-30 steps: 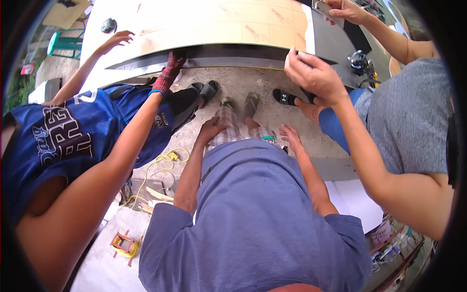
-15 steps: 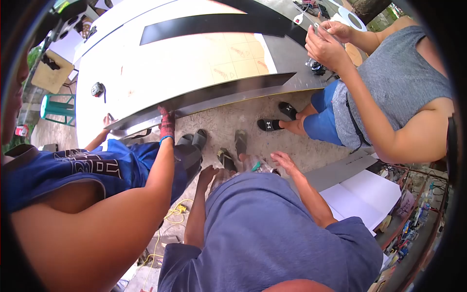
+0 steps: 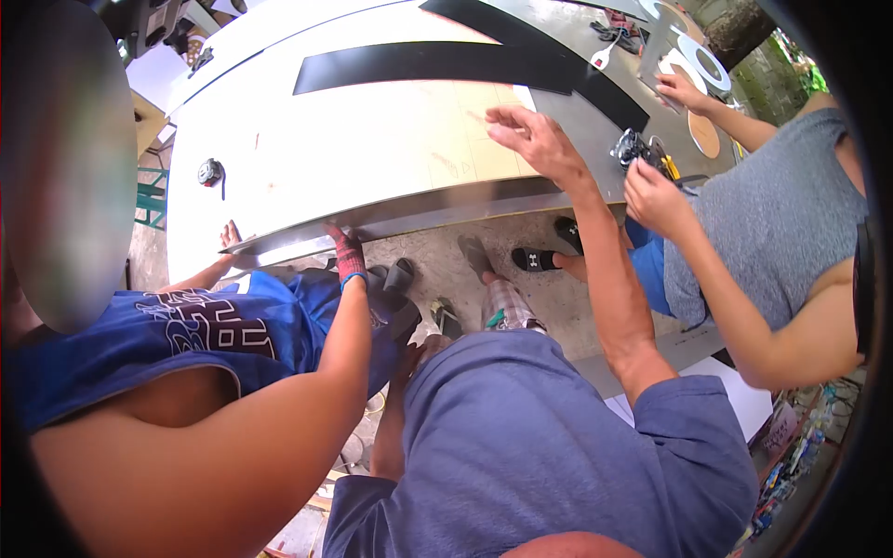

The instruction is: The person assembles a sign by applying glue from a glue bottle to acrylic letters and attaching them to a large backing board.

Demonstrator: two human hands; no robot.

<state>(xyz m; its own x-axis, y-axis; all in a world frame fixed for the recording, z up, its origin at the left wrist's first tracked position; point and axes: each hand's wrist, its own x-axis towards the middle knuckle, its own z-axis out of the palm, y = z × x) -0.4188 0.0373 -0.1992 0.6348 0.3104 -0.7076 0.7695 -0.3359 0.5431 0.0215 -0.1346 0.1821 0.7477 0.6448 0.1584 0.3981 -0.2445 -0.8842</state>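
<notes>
Looking down, I see my left hand (image 3: 409, 358) low by my knee, mostly hidden behind my shirt, so I cannot tell whether it is open or closed. My right hand (image 3: 532, 139) reaches out over the counter (image 3: 279, 149), fingers spread and empty, hovering just above the cream board (image 3: 391, 139) near its right end, beside a long black strip (image 3: 437, 67). A metal strip (image 3: 409, 216) runs along the counter's near edge. To my left a person in a blue jersey grips that edge with a red gloved hand (image 3: 348, 256). To my right a person in grey holds a power tool (image 3: 642, 151). A tape measure (image 3: 210, 172) lies farther left.
</notes>
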